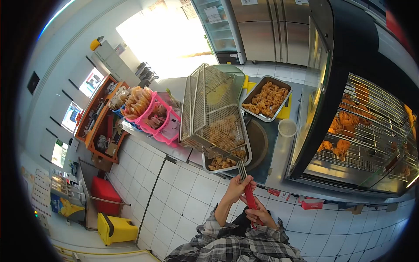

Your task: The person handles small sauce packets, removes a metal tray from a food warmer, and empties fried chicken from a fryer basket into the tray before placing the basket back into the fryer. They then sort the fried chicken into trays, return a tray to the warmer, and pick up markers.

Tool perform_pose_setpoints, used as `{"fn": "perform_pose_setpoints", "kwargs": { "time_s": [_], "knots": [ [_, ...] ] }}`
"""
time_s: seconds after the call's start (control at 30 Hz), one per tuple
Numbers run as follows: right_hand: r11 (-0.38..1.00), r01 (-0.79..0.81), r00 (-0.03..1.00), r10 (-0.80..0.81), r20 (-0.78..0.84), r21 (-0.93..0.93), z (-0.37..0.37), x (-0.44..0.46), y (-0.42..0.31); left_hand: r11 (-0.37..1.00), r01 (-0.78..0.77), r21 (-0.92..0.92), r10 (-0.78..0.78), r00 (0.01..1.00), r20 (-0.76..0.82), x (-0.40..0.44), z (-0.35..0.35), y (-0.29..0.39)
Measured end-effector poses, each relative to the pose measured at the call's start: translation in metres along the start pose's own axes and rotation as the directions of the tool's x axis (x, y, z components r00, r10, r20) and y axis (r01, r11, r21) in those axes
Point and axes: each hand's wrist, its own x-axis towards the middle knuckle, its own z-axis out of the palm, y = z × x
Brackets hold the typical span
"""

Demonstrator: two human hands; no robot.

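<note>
The hands [236, 188] are bare, the plaid shirt [229, 249] grey, black and white.

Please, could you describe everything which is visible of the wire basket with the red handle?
The wire basket is silvery, metal-looking mesh, long and boxy, with thicker wire along its edges. Metal rods lead to a red handle, held by the left hand and, lower down, the right hand. It is tilted over a metal tray of brown fried pieces; more show through the mesh, inside or behind it I cannot tell. Contact with the tray is unclear.
</note>
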Motion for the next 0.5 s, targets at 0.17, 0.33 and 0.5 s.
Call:
{"fn": "perform_pose_setpoints", "kwargs": {
  "time_s": [0.17,0.33,0.5],
  "knots": [
    [0.998,0.025,0.999,-0.027,0.041,0.050,0.011,0.001,-0.005,0.999,-0.033,0.040,0.033,0.999,-0.009,-0.003,0.006,0.009],
    [0.998,0.022,0.996,-0.027,0.088,0.061,0.009,0.002,-0.010,0.994,-0.080,0.071,0.081,0.997,-0.019,-0.003,0.013,0.015],
    [0.999,0.031,0.994,-0.035,0.106,0.043,0.011,0.006,-0.007,0.989,-0.110,0.094,0.119,0.989,-0.093,-0.004,0.013,0.015]
  ]
}}
